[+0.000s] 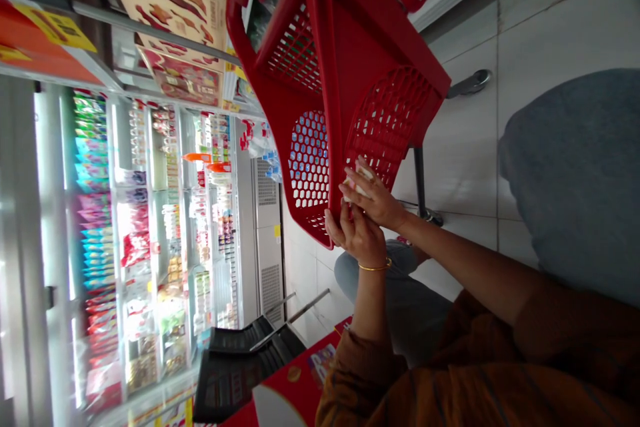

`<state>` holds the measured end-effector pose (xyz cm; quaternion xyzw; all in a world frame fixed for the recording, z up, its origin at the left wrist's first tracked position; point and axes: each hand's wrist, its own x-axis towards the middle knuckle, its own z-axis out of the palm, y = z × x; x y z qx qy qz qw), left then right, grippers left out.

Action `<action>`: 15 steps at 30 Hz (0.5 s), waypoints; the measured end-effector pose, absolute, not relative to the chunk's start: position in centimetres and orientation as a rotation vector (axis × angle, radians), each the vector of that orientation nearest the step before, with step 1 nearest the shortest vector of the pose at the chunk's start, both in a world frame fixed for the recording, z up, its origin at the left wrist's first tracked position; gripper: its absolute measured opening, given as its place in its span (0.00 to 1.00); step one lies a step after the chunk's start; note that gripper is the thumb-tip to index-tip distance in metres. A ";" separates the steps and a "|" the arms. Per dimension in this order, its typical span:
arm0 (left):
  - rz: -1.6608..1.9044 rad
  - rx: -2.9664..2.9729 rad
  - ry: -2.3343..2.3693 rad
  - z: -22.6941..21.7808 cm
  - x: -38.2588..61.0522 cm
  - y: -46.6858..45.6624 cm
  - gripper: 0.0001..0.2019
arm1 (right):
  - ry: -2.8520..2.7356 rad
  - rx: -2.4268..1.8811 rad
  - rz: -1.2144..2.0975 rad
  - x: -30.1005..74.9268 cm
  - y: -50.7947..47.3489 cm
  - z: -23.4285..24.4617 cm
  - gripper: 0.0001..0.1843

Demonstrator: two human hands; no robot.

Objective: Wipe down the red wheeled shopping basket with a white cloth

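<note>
Both hands meet in front of a red plastic shopping basket cart (333, 90) with perforated sides, seen tilted in the head view. My right hand (376, 199) has its fingers bent around a small pale, crumpled-looking item (365, 175), whose kind I cannot make out. Just beside it, my left hand (363, 237), with a gold bangle (375, 267) at the wrist, has curled fingers close against the right hand. What the left fingers hold, if anything, is hidden. The cart's rim lies right behind the fingertips.
The view is turned sideways. Lit shelves of packaged goods (135, 240) fill the left, and boxed goods (170, 3) the top. Black folding chairs (240, 360) and a red box (295, 380) stand at the bottom. A grey-trousered leg (575, 167) is at right over white floor tiles (463, 180).
</note>
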<state>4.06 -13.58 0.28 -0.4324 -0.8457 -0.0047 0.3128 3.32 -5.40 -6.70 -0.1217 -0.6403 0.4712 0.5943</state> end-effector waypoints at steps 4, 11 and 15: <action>-0.015 -1.151 -2.209 0.4 4.2 -13.4 0.15 | -1.479 -0.294 1.092 3.4 -5.8 -8.3 0.23; 0.005 -1.149 -2.184 0.3 3.9 -13.2 0.15 | -1.518 -0.427 1.033 3.7 -7.2 -12.5 0.27; 0.017 -1.159 -2.098 0.2 3.7 -13.2 0.14 | -1.548 -0.463 1.077 3.9 -8.4 -14.6 0.27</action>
